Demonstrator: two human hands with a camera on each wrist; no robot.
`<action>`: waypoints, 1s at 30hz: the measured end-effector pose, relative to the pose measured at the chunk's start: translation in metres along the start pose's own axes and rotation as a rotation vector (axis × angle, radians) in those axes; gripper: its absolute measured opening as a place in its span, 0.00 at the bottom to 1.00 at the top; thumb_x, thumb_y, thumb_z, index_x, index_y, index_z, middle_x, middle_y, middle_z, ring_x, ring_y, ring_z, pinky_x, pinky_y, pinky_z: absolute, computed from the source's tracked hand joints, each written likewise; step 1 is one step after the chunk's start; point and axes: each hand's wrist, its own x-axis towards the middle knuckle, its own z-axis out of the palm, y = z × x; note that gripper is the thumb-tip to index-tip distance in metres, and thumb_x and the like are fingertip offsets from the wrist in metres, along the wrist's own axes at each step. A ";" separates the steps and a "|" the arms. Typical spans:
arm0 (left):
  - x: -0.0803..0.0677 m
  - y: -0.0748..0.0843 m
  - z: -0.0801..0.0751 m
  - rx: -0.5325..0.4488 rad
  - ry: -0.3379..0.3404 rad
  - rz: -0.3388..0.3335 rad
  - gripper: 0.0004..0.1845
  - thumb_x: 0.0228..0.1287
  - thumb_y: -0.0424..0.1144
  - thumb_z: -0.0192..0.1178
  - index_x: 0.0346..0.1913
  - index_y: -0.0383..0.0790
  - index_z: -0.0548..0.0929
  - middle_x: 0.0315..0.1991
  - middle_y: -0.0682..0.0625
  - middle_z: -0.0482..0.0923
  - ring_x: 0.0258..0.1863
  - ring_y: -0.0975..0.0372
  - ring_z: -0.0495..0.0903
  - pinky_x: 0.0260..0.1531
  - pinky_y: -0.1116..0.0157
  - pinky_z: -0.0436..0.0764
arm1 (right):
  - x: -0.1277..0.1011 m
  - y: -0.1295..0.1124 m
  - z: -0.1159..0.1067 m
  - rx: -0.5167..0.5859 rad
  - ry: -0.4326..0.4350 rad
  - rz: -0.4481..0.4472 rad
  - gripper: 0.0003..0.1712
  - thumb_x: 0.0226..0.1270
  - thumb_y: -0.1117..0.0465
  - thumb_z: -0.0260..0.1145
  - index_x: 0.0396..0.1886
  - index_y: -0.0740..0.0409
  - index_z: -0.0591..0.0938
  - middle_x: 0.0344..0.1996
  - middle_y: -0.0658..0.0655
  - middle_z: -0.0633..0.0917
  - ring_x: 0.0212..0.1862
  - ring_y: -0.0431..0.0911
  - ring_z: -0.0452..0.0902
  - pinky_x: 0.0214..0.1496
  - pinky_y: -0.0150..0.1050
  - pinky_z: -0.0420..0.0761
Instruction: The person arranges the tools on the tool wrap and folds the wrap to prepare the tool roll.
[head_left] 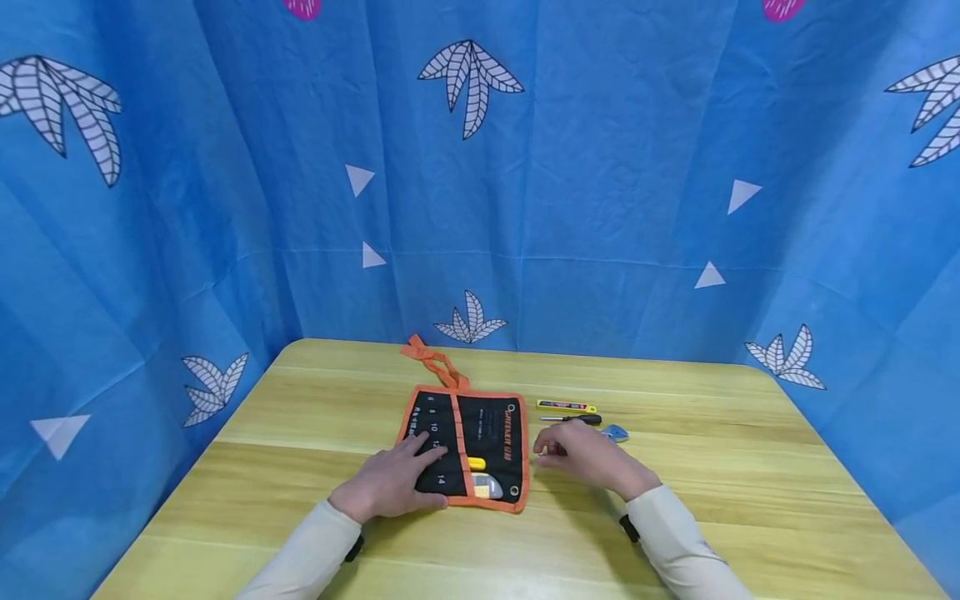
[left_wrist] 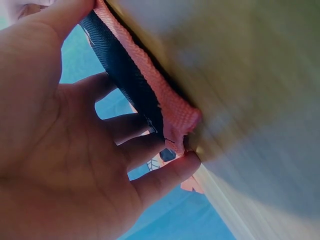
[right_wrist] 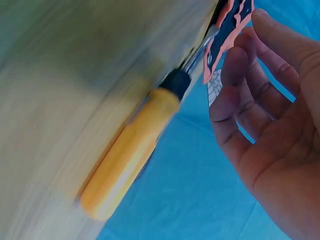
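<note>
A black tool pouch with orange trim lies unrolled on the table, a yellow handle and a grey-and-yellow utility knife showing in its pocket. My left hand rests with spread fingers on the numbered left part; in the left wrist view its fingers lie along the orange edge. Just off the pouch's right border is my right hand, fingers loosely bent and nothing between them. The right wrist view shows a yellow-handled tool with a black collar and metal shaft on the table beside that hand.
Behind my right hand lie a slim yellow cutter, a black-handled screwdriver and a partly covered blue item. The pouch's orange tie trails toward the back. Blue patterned cloth surrounds the wooden table.
</note>
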 end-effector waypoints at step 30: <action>0.000 0.001 -0.002 0.004 0.000 0.001 0.43 0.61 0.66 0.66 0.75 0.51 0.71 0.79 0.39 0.59 0.77 0.43 0.60 0.68 0.38 0.68 | -0.056 0.051 -0.031 -0.042 0.091 0.100 0.07 0.65 0.65 0.73 0.42 0.58 0.87 0.27 0.42 0.78 0.30 0.33 0.68 0.32 0.33 0.73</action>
